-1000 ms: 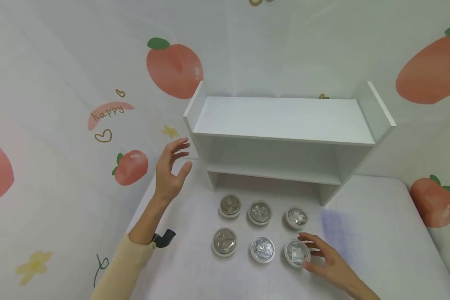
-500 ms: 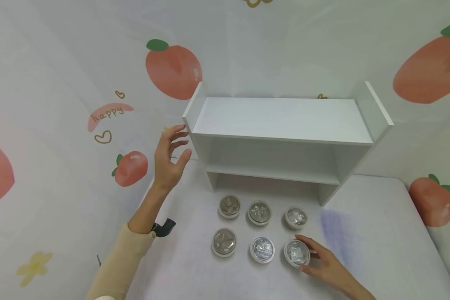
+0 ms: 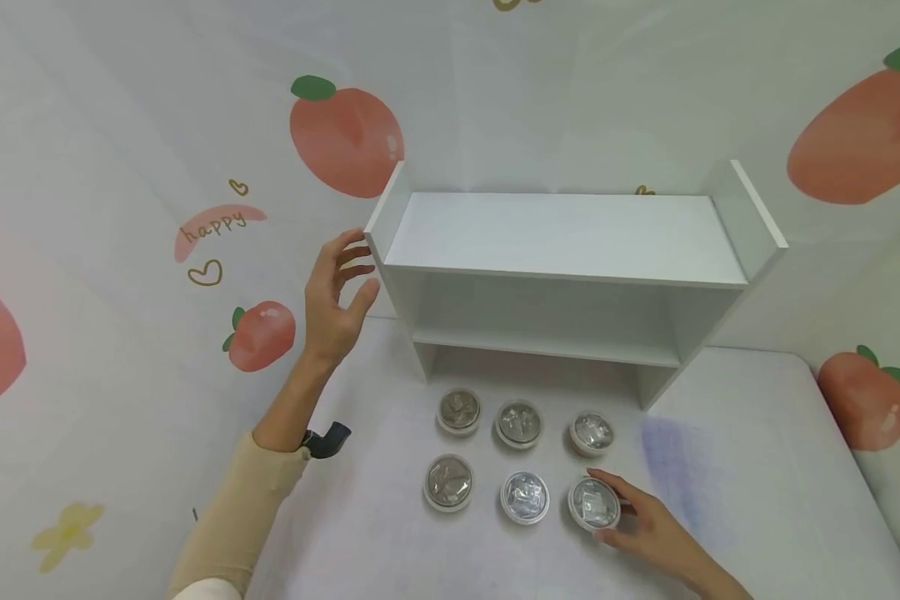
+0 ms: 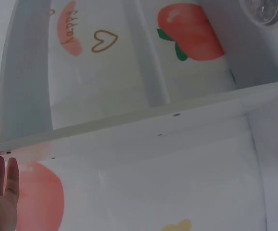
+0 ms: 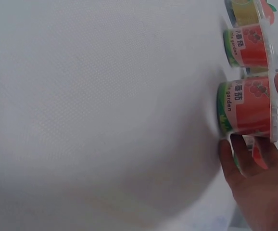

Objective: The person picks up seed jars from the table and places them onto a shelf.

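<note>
My right hand (image 3: 648, 529) has its thumb and fingers round a clear-lidded cup (image 3: 594, 504) at the front right of the two rows. In the right wrist view this cup (image 5: 247, 106) is red with a green base and printed tomatoes, and stands on the table. My left hand (image 3: 333, 304) is raised beside the white shelf (image 3: 562, 237), fingers loosely bent and holding nothing. Its fingertips are at the shelf's left side panel; whether they touch it I cannot tell. More lidded cups stand in front of the shelf, such as one (image 3: 527, 498) at front middle and one (image 3: 592, 434) behind the gripped one.
A white cloth (image 3: 390, 533) covers the table. Behind it hangs a fruit-printed backdrop (image 3: 262, 333). The shelf's middle board (image 3: 547, 329) and right side panel (image 3: 753, 217) stand beyond the cups. A dark wrist mount (image 3: 328, 440) sticks out from the left wrist.
My left hand has risen along the shelf's left side toward its upper corner. My right fingers have come closer round the front right cup, which has stayed in place.
</note>
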A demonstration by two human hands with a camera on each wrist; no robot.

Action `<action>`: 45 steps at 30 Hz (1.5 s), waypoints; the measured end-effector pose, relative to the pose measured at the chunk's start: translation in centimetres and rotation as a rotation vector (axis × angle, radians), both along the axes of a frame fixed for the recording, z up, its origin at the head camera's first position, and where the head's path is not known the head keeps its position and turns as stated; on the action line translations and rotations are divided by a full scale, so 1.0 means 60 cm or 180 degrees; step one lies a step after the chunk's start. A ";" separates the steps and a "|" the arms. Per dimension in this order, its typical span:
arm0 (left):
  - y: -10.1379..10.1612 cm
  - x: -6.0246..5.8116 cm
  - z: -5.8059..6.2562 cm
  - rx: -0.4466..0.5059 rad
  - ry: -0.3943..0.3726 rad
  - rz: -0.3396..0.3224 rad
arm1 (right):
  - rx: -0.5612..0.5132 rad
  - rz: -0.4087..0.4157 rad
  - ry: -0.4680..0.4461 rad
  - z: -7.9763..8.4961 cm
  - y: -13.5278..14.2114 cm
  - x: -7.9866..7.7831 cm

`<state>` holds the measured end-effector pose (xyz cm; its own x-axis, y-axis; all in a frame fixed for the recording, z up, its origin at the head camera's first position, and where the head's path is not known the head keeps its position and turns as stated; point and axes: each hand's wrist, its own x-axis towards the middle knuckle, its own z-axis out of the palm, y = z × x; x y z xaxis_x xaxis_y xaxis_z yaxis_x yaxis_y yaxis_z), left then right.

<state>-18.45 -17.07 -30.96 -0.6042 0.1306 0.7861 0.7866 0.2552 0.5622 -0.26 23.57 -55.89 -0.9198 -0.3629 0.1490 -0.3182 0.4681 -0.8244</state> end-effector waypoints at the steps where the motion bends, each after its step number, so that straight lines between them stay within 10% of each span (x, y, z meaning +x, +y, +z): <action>1: 0.001 -0.001 0.002 0.0018 -0.0010 -0.0017 | 0.0002 0.0020 0.0020 0.001 0.000 -0.001; 29: -0.015 -0.073 -0.006 0.0402 -0.0735 -0.0300 | -0.0405 0.0160 -0.0509 0.098 -0.010 -0.045; 45: 0.004 -0.093 0.006 0.0491 -0.1097 -0.0443 | -0.0198 0.0360 -0.0111 0.188 -0.026 -0.077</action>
